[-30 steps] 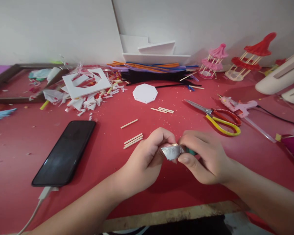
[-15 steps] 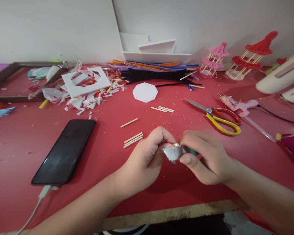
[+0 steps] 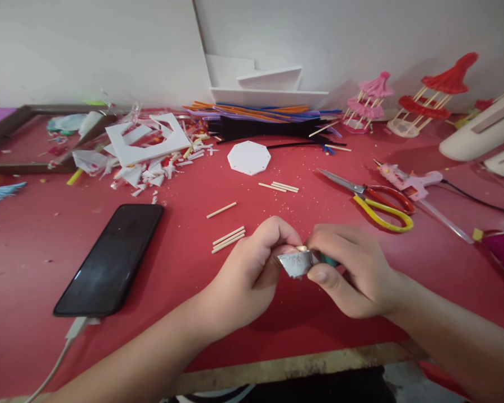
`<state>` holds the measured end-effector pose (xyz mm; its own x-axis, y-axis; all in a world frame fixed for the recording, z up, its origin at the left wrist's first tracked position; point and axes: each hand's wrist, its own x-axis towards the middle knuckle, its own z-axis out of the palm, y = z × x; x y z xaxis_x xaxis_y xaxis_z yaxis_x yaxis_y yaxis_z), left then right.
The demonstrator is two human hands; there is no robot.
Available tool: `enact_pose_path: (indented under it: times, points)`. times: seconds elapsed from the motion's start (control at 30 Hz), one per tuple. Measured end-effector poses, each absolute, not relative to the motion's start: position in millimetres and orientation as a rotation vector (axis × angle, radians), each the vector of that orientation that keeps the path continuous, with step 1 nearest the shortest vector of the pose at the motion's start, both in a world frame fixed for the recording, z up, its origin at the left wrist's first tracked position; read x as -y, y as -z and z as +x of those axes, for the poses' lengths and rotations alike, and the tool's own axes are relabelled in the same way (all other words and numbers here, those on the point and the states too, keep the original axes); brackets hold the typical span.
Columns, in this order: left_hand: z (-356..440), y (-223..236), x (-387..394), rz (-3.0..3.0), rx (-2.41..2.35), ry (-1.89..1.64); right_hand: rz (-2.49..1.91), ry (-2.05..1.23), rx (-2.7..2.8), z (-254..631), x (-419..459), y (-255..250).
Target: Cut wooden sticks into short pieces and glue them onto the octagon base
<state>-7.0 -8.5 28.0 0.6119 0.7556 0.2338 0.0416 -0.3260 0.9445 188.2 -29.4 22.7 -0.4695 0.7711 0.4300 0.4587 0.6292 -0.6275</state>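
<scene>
My left hand (image 3: 247, 274) and my right hand (image 3: 353, 268) meet low over the red table (image 3: 172, 240), near its front edge. The right hand grips a knife with a broad grey blade (image 3: 294, 263) and a green handle that barely shows. The blade's edge rests on a thin wooden stick (image 3: 301, 248) pinched in my left fingers. Only the stick's tip shows between the thumbs. Cut sticks (image 3: 228, 239) lie just left of my left hand. One more stick (image 3: 221, 210) lies above them.
A black phone (image 3: 111, 258) with a white cable lies at the left. Scissors (image 3: 373, 200) and a glue gun (image 3: 407, 180) sit right of centre. A white octagon (image 3: 249, 157), white scraps (image 3: 145, 151), coloured pipe cleaners (image 3: 260, 120) and two small stick towers (image 3: 432, 98) line the back.
Both hands stay in place. The blade has tilted slightly against the stick. The view has shifted a little.
</scene>
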Motion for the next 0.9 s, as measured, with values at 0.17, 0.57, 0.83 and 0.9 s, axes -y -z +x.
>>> enact_pose_path:
  times: [0.17,0.57,0.83,0.9]
  points:
    - [-6.4,-28.2,6.5,1.769,-0.652,-0.844,-0.957,-0.560,2.142,187.4,31.2,-21.8]
    - [-8.2,-26.4,13.8,1.760,-0.632,-0.812,-1.142,-0.304,1.959,202.2,15.6,-26.7]
    - [-7.8,-26.3,7.5,1.802,-0.693,-0.904,-0.969,-0.475,2.164,188.6,28.2,-26.0]
    - [-7.8,-26.3,8.1,1.839,-0.721,-0.904,-0.967,-0.478,2.180,188.8,28.9,-24.7]
